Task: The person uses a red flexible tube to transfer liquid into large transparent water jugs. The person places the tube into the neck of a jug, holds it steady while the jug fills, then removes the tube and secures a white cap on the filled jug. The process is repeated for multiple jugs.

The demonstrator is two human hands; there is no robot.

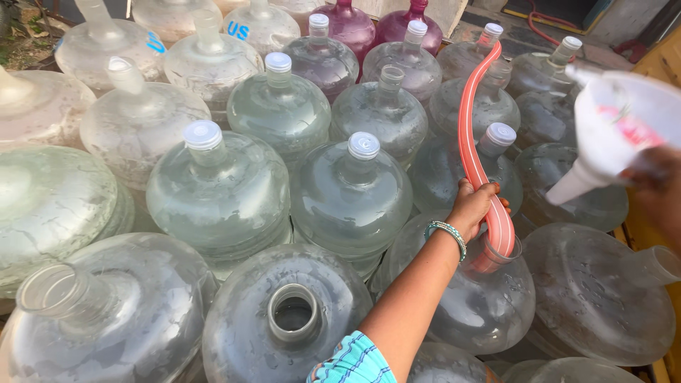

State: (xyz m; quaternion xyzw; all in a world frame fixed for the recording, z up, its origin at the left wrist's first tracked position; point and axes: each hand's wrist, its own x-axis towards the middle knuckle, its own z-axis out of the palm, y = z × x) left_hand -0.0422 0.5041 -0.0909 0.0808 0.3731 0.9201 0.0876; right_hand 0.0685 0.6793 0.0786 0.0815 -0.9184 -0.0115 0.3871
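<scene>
Fingers of the left hand [474,204] wrap the red hose [477,128], whose end sits in an open jug mouth [496,257]; forearm extended forward. Right hand [656,186], fingers mostly out of frame, grips a white funnel [617,124] farther right.

The hose [477,135] is salmon-pink with pale lengthwise stripes. The funnel [616,128] is translucent white, with a pink patch showing through its wall. The water jugs [220,191] are clear to cloudy grey-green; their caps [203,134] are white. Two jugs at the back [347,25] are purple-tinted. One far jug carries blue lettering [238,30]. The left hand [472,206] wears a bracelet [448,232] of teal and white beads. The sleeve [353,362] is turquoise with orange and dark patterning.
</scene>
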